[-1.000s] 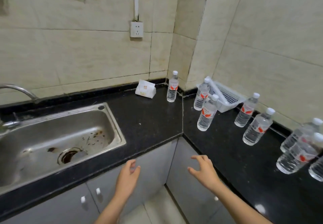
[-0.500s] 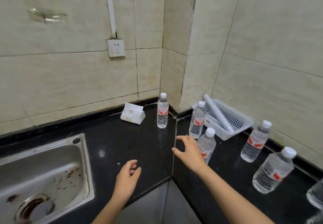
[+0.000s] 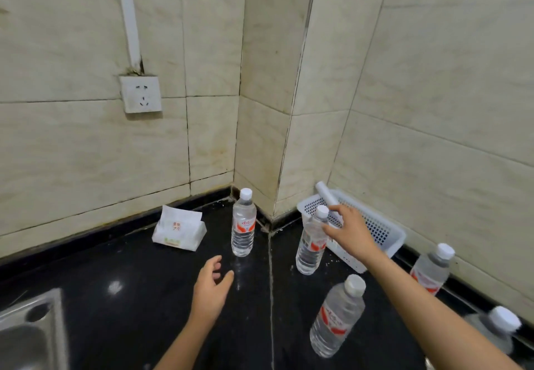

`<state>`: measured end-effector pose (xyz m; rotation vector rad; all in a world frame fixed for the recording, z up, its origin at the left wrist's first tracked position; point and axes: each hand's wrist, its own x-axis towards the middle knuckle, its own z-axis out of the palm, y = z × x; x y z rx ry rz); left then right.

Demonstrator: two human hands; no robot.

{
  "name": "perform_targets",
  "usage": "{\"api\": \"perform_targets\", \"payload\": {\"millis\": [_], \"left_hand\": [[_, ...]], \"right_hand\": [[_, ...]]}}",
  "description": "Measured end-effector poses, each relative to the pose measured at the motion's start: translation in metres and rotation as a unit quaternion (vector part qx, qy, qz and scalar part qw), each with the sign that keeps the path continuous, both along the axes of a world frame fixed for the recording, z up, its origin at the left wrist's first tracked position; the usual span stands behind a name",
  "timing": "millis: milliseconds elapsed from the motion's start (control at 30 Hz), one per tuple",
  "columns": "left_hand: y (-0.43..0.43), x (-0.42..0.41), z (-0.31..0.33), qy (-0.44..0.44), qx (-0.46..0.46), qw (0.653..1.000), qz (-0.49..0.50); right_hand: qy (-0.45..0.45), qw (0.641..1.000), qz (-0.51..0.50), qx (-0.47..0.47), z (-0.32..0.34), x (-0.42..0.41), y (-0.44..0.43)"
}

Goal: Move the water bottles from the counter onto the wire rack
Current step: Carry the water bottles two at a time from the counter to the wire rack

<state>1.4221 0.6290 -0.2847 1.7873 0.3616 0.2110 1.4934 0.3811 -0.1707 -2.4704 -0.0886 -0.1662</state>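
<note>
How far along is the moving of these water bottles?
Nothing looks done: all five water bottles in view stand on the counter; no rack shows. In hand: the right hand reaches, fingers spread, at the bottle beside the white basket, not gripping yet; the left hand hovers open. Left: every bottle.

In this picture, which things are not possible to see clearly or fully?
Head view only.
Wire rack: nowhere in frame.
Right hand: whether it touches the bottle beside the basket is unclear; they overlap.
Far-right bottle: blurred, partly behind the forearm.
Sink: cut by the left and bottom edges.
Tissue pack: print too small to read.
</note>
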Motion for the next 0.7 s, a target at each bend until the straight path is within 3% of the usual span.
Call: {"api": "perform_targets", "payload": {"millis": [333, 700], "left_hand": [[0.014, 0.079, -0.034, 0.052, 0.015, 0.998, -0.014], [-0.013, 0.121, -0.031, 0.028, 0.061, 0.998, -0.008]], "right_hand": [[0.178, 0.975, -0.126, 0.031, -0.057, 0.050, -0.037], [0.196, 0.976, -0.039, 0.083, -0.091, 0.076, -0.033]]}}
